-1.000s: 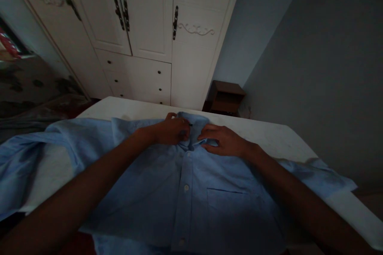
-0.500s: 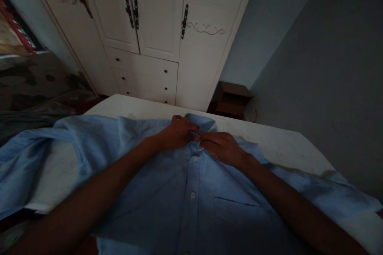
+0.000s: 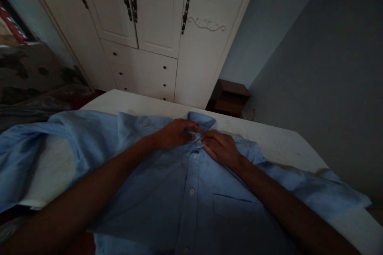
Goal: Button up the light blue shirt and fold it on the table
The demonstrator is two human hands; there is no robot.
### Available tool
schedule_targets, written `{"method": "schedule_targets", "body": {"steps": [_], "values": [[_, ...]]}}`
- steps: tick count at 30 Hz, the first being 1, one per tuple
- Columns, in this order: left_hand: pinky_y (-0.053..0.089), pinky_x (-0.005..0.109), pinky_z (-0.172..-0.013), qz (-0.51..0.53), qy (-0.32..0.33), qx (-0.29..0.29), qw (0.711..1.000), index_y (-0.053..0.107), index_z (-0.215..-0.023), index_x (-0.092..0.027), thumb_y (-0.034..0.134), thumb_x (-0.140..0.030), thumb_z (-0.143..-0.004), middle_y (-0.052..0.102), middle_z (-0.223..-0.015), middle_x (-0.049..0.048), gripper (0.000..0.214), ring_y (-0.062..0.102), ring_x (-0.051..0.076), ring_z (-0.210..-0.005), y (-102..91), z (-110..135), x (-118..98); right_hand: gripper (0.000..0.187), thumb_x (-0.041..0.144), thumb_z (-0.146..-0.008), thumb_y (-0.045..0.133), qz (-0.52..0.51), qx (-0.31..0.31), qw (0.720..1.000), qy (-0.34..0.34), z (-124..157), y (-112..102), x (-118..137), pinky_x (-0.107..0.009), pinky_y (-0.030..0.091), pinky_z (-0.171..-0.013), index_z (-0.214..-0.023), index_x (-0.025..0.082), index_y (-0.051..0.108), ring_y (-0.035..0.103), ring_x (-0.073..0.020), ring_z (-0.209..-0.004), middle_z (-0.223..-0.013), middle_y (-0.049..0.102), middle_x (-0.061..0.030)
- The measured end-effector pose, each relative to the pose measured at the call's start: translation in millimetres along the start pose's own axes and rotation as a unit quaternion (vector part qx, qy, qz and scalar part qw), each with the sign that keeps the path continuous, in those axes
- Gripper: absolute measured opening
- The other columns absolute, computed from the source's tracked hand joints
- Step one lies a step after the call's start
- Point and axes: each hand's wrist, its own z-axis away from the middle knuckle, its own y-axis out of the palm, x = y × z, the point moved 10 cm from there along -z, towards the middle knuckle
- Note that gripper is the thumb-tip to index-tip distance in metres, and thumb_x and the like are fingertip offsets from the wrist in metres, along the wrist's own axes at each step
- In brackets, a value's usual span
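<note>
A light blue button-up shirt point(image 3: 167, 191) lies spread front-up on a white table point(image 3: 278, 143), with its sleeves trailing off both sides and a chest pocket at the lower right. My left hand point(image 3: 175, 133) and my right hand point(image 3: 220, 147) meet at the collar point(image 3: 200, 119). Both have their fingertips pinched on the fabric around the top button. White buttons run down the placket toward me.
A white wardrobe point(image 3: 155, 28) with dark handles and small drawers stands behind the table. A small brown wooden stand point(image 3: 229, 97) sits in the corner by the grey wall. Patterned bedding point(image 3: 32, 75) lies at the left.
My right hand has slid left toward the collar until its fingertips meet those of my left hand at the top button. The view has shifted slightly.
</note>
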Motion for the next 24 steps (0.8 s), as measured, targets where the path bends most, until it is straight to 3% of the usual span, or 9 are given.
{"method": "schedule_targets", "body": {"steps": [4, 9, 18, 24], "values": [[0.051, 0.029, -0.082, 0.051, -0.021, 0.006, 0.998, 0.065, -0.104, -0.017, 0.056, -0.024, -0.083, 0.072, -0.102, 0.0057, 0.023, 0.067, 0.017, -0.093, 2.8, -0.7, 4.7, 0.022, 0.018, -0.091, 0.047, -0.029, 0.017, 0.999, 0.019, 0.7, 5.8, -3.6, -0.029, 0.054, -0.072, -0.103, 0.022, 0.065, 0.065, -0.0177, -0.088, -0.100, 0.068, -0.0072], [0.049, 0.025, -0.070, 0.118, -0.052, -0.002, 0.992, 0.065, -0.099, -0.015, 0.057, -0.028, -0.084, 0.072, -0.087, 0.0044, 0.021, 0.065, 0.013, -0.078, 1.1, -1.3, 14.1, 0.020, 0.017, -0.091, 0.047, -0.042, -0.014, 0.999, 0.008, 2.1, 0.7, -4.2, -0.029, 0.055, -0.073, -0.101, 0.021, 0.065, 0.065, -0.0172, -0.087, -0.097, 0.068, -0.0074], [0.052, 0.027, -0.074, 0.102, -0.052, -0.032, 0.993, 0.068, -0.089, -0.016, 0.066, -0.027, -0.076, 0.072, -0.085, 0.0030, 0.017, 0.066, 0.014, -0.080, -0.1, -3.0, 17.0, 0.018, 0.020, -0.093, 0.051, -0.051, 0.011, 0.999, 0.011, 3.6, 2.6, -6.3, -0.029, 0.053, -0.074, -0.097, 0.023, 0.068, 0.067, -0.0167, -0.084, -0.095, 0.070, -0.0057], [0.054, 0.029, -0.074, 0.146, -0.066, -0.066, 0.985, 0.069, -0.082, -0.016, 0.068, -0.027, -0.073, 0.073, -0.083, 0.0031, 0.014, 0.067, 0.015, -0.079, -1.7, -2.4, 21.6, 0.020, 0.021, -0.094, 0.049, -0.018, 0.028, 0.999, 0.018, 1.0, 2.8, -6.1, -0.029, 0.053, -0.071, -0.094, 0.025, 0.068, 0.067, -0.0161, -0.080, -0.095, 0.071, -0.0035]]}}
